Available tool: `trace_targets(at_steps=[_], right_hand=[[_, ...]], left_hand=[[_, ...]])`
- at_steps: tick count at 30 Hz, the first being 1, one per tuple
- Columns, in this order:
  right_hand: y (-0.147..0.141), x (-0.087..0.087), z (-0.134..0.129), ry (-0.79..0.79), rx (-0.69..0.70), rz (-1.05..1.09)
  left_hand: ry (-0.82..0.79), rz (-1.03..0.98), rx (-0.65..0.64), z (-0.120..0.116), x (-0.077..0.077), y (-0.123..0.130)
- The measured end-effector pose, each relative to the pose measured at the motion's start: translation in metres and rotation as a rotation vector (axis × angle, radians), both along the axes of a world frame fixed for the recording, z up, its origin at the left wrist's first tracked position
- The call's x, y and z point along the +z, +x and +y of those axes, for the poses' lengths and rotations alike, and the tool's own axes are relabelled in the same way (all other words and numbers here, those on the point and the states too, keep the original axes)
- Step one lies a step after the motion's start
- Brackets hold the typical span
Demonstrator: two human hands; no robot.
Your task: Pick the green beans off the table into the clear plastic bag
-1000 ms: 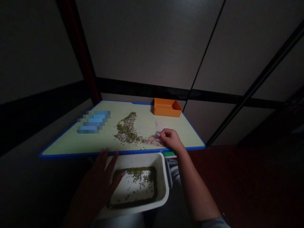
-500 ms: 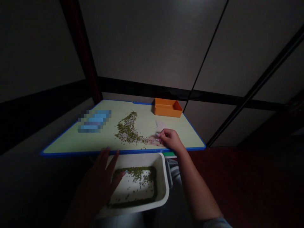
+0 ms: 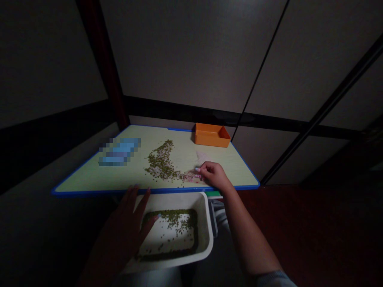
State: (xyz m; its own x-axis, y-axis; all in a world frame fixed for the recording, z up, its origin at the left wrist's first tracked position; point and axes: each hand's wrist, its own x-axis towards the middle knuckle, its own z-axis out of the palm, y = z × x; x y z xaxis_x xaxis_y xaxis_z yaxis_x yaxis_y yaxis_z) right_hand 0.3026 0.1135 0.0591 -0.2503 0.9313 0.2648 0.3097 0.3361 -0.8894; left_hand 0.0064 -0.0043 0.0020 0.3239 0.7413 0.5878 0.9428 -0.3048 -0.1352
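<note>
At lower left the left hand [image 3: 119, 231] spreads its fingers wide over the white basin [image 3: 206, 227] of mung beans [image 3: 167, 223], more trailing across the blue-edged table [image 3: 89, 179] to the right hand [image 3: 214, 175], whose narrow fingertips may or may not hold any, as small beans want a close, low pinch.

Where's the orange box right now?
In the head view, the orange box sits at the table's far edge, right of the scattered green beans.

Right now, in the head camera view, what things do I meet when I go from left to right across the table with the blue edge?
pixelated blue object → scattered green mung beans → orange plastic box
</note>
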Motion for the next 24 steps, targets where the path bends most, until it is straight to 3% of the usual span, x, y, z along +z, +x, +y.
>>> trace_targets(at_steps=[24], right_hand=[[-0.017, 0.001, -0.002, -0.018, 0.067, -0.017]], left_hand=[[-0.082, -0.078, -0.005, -0.001, -0.001, -0.001]])
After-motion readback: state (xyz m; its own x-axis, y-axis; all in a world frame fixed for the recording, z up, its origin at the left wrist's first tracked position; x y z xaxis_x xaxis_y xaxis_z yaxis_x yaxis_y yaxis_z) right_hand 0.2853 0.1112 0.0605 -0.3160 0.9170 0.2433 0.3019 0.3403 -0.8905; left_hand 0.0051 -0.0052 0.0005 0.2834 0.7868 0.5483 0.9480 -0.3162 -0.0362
